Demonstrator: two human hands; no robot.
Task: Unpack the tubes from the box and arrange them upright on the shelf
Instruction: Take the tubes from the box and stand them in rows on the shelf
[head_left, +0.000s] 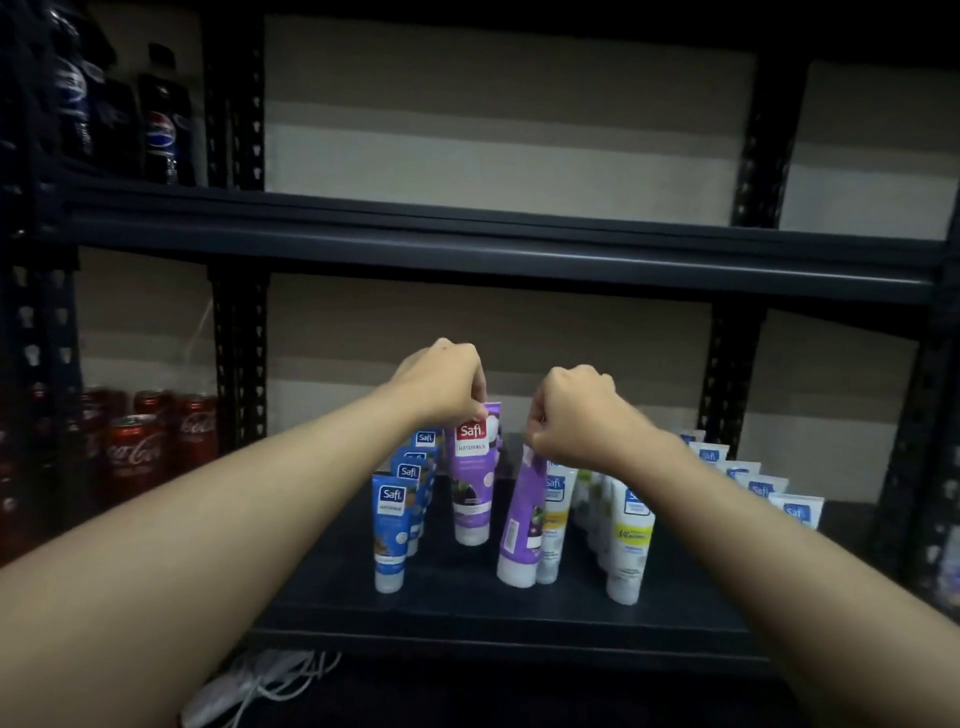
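Several rows of tubes (388, 525) already stand on the shelf (467, 613); my left hand (441, 384) and right hand (576, 410) each pinch a purple tube, box unseen

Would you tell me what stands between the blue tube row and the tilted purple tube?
In the head view, the upright purple tube, pinched by the left hand, stands there.

Left of the Safi Naturals tube (471, 478), a row of Safi tubes (397, 525) on the shelf (467, 608). Right of it, a leaning tube (521, 525), then more rows (628, 540).
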